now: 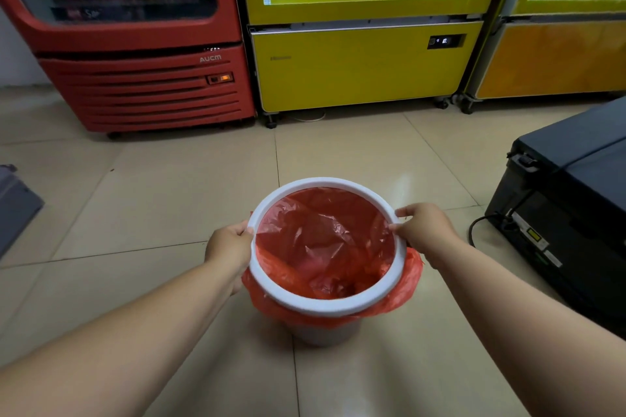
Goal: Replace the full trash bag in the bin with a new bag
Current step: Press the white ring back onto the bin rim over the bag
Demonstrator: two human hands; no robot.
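Bin: I see a small grey bin (pixel 320 335) on the tiled floor (pixel 169 196), near centre.
Bag: the red bag (pixel 325 240) is thin, soft, probably slippery; take its overhang.
Ring: a stiff white ring (pixel 325 306), likely light, clamps it.
Grip: my left hand (pixel 230 247) and right hand (pixel 426 230) pinch the ring's opposite sides.

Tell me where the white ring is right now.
In the head view the white ring sits low and centre on top of the bin, over the red bag, held by the left hand and right hand on opposite sides.
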